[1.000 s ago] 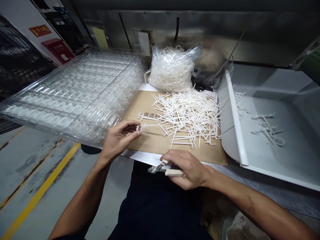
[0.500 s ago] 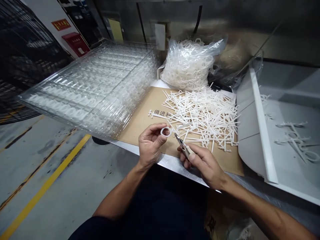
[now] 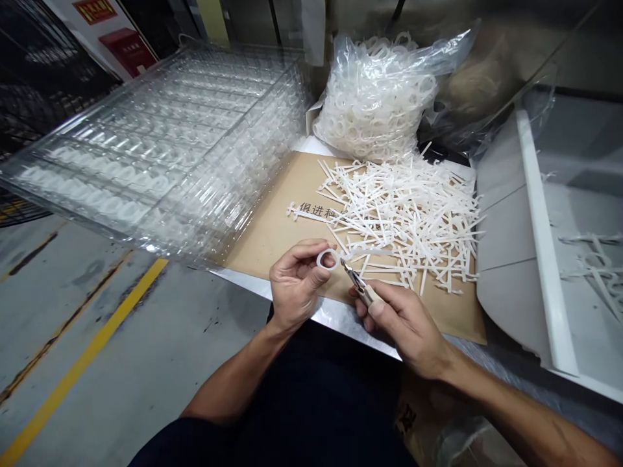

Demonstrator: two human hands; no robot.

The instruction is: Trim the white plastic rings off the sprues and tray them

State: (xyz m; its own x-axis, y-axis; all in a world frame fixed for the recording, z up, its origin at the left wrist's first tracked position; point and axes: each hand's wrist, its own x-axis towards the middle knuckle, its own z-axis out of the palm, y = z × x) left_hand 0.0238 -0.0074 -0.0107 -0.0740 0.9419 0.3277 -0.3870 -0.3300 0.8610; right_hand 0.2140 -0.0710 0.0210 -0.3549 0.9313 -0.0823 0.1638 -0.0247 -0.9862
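White ring (image 3: 320,261) and stem (image 3: 372,251), with hand cutter (image 3: 366,292)

Ring: one, pale plastic, raised above the near part of the cardboard sheet (image 3: 260,243); thin stem running off to the right, seemingly joined to it.

Left hand (image 3: 295,282): closed, ring pinched between thumb and fingers at its left side.

Right hand (image 3: 406,324): closed round the cream handles of the cutter. Metal tips just beside the place where ring and stem meet; whether they touch, or how far the jaws stand apart, cannot be told.

Step, as judged: parting stem from ring. Best done with the tips set close against the ring's outer edge, square to the stem, so that little stub is left and the band is not nicked. Ring to be held steady, fingertips kept to the far side of the band; one firm squeeze should serve.

Surroundings: heap of white stems (image 3: 403,214), loose and tangled, on the sheet behind the cutter; the held stem overlaps it in view and could snag or be lost among the others. Clear bag of rings (image 3: 377,104), behind the heap. Stack of clear trays (image 3: 160,149), filled with white pieces, at left. Grey bin (image 3: 545,259), side wall close to the heap, white pieces inside; limits room at right. Metal table (image 3: 335,318), front edge bare beneath the hands.
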